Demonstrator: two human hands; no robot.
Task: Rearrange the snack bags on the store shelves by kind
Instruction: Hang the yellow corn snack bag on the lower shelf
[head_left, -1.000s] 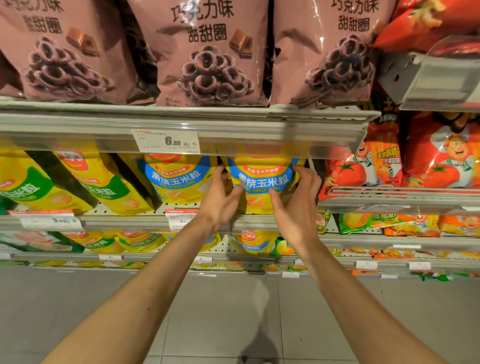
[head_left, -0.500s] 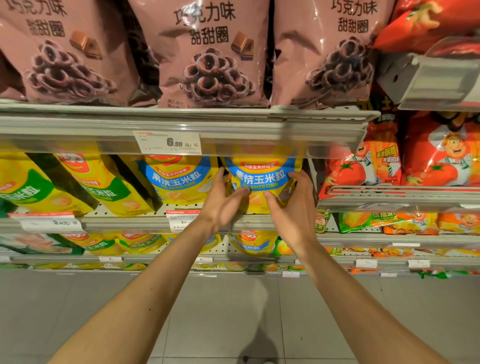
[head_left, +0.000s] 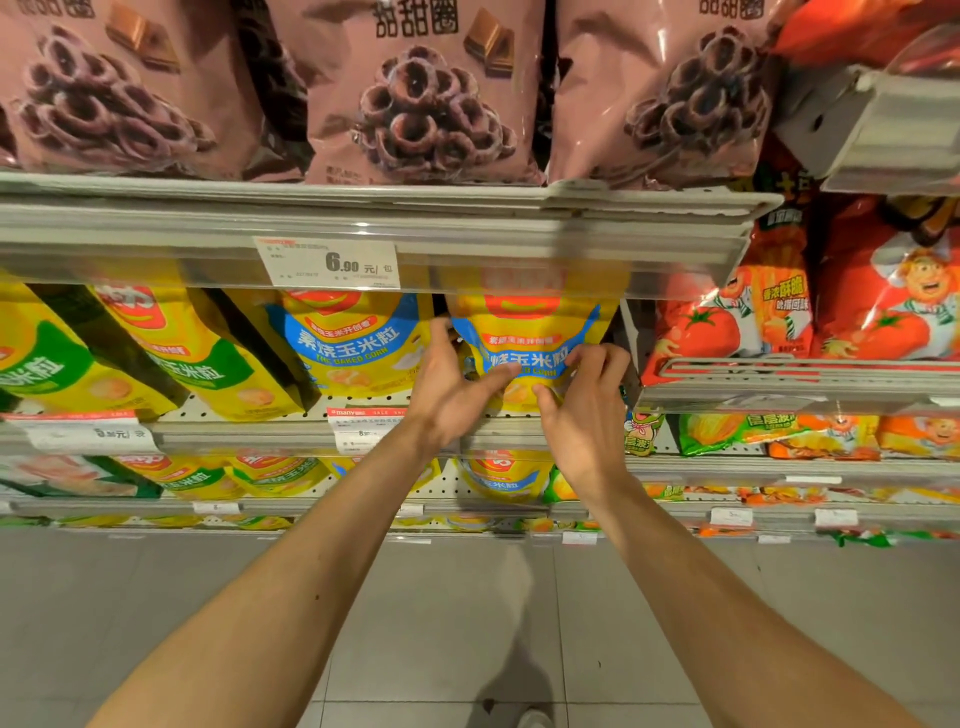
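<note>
Two hands pinch the blue corn bag (head_left: 524, 332) — left hand (head_left: 449, 387) at nine o'clock, right hand (head_left: 584, 410) at three (fingers curled). Slide it gently, upright.

Right hand's fingers (head_left: 597, 358) now curled

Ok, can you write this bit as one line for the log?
step: straightening bag | left hand: holds blue-and-yellow corn bag | right hand: pinches same bag | place: middle shelf
</note>
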